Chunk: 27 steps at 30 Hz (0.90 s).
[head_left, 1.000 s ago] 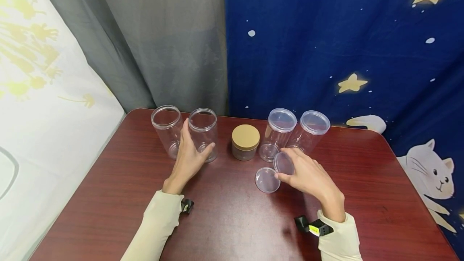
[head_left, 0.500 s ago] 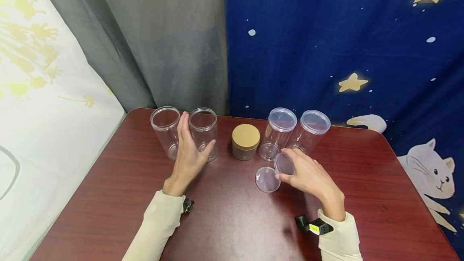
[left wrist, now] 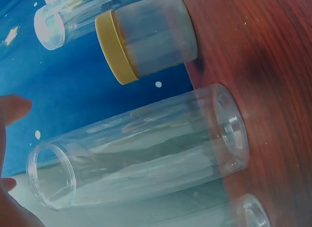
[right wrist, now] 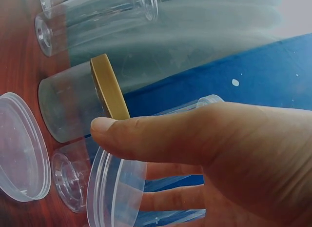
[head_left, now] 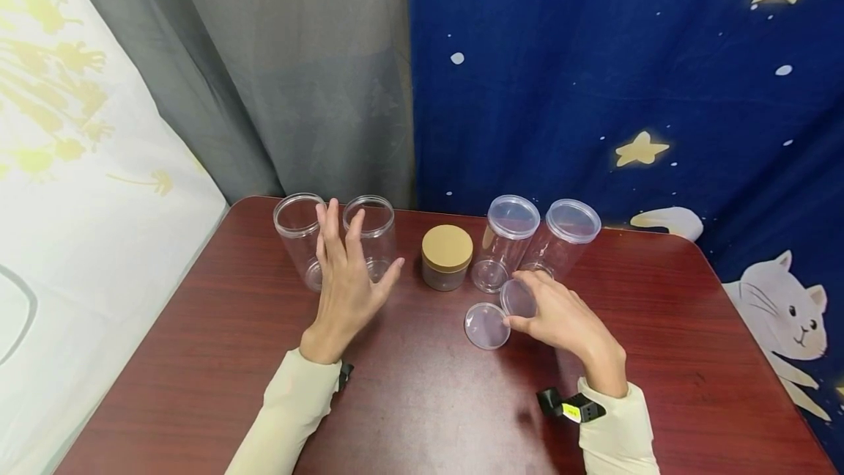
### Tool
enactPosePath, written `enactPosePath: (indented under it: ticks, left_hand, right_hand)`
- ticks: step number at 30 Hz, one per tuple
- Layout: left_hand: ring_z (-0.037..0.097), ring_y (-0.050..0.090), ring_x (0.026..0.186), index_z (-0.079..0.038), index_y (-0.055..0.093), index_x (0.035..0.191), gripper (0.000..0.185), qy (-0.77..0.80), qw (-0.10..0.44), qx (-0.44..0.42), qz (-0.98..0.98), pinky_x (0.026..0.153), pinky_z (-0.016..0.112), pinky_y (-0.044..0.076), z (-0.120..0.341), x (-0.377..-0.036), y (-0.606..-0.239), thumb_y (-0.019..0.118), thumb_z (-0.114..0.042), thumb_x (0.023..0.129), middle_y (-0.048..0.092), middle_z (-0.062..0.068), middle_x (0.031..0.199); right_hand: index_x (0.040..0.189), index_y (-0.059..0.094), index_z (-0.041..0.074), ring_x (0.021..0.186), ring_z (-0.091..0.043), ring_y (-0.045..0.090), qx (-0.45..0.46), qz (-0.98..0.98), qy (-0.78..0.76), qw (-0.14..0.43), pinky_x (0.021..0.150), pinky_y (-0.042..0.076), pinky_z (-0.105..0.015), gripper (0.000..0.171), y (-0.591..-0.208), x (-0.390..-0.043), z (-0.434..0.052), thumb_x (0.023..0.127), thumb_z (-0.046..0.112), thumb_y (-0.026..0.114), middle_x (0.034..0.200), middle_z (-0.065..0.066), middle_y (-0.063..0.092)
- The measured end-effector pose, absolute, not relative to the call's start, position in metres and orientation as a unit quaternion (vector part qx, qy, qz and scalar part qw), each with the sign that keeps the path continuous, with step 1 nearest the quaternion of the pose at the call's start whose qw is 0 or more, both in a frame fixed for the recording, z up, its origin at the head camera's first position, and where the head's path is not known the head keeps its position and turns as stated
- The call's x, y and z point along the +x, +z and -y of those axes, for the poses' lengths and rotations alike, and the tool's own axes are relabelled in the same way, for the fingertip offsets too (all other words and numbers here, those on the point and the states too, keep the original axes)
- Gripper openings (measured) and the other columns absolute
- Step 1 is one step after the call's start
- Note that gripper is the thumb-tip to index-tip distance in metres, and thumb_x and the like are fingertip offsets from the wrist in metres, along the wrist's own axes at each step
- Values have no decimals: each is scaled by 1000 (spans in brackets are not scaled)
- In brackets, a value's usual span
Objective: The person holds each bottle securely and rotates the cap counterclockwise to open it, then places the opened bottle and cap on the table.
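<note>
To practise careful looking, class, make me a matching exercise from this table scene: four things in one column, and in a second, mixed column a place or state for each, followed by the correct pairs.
Column one:
1. left hand
2. right hand
3. frosted jar
4. loose clear lid

Column two:
A. lies flat on the table
B. pinches a clear lid held on edge
C. wears a tan lid, stands mid-row
D. fingers spread, holding nothing, before two open clear jars

Pairs: 1-D, 2-B, 3-C, 4-A
</note>
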<state>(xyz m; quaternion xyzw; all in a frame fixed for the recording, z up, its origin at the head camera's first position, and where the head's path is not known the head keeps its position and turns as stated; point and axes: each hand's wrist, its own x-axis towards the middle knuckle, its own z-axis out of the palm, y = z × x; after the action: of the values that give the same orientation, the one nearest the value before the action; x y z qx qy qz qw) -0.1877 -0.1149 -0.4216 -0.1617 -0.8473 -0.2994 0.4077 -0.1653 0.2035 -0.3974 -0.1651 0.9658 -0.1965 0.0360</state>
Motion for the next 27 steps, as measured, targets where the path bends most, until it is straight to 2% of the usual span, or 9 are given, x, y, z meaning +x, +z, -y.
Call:
enactPosePath:
  ticks: [3, 7, 11, 14, 17, 20, 27]
  left_hand:
    - [47, 11, 149, 3, 42, 141, 78, -311, 427, -180, 830, 110, 62, 23, 114, -187, -419, 79, -24, 78, 17, 22, 160]
    - [44, 26, 146, 7, 52, 128, 57, -327, 462, -210, 798, 107, 60, 30, 113, -186, -415, 71, -22, 83, 35, 28, 150]
    - [45, 44, 133, 9, 57, 120, 46, -331, 491, -243, 768, 107, 54, 35, 111, -186, -412, 68, -17, 83, 50, 30, 134]
    - [44, 52, 120, 9, 59, 117, 42, -329, 491, -277, 758, 106, 48, 38, 108, -185, -412, 68, -15, 84, 56, 28, 125]
    - [39, 56, 114, 8, 59, 118, 39, -334, 460, -313, 761, 103, 44, 42, 106, -182, -412, 66, -16, 87, 59, 25, 120]
    - [33, 58, 112, 6, 58, 121, 39, -342, 400, -339, 779, 102, 39, 44, 105, -180, -414, 65, -16, 89, 61, 20, 118]
    - [23, 55, 121, 0, 52, 132, 50, -339, 235, -318, 854, 105, 38, 44, 101, -179, -422, 71, -18, 90, 59, 13, 127]
  right_hand:
    - [136, 54, 3, 120, -37, 57, -166, -966, -195, 39, 97, 45, -60, 70, -398, -166, -204, 79, 34, 81, 132, -18, 58]
    - [135, 55, 3, 119, -38, 57, -166, -966, -191, 44, 96, 45, -61, 70, -398, -167, -204, 79, 35, 82, 131, -19, 58]
    - [135, 55, 3, 119, -39, 57, -163, -967, -189, 48, 96, 45, -61, 71, -400, -167, -204, 78, 35, 82, 131, -19, 58]
    - [135, 55, 3, 119, -39, 57, -160, -967, -190, 52, 96, 45, -60, 71, -400, -166, -205, 78, 35, 82, 131, -20, 58]
    - [134, 55, 4, 119, -40, 57, -159, -967, -189, 57, 97, 45, -61, 71, -401, -166, -205, 77, 35, 83, 131, -20, 59]
    - [135, 55, 3, 121, -41, 56, -158, -967, -188, 62, 98, 44, -61, 72, -401, -167, -205, 77, 35, 83, 132, -21, 59]
    - [136, 53, 4, 123, -43, 54, -156, -968, -185, 72, 99, 43, -62, 74, -404, -168, -206, 77, 35, 83, 133, -22, 58]
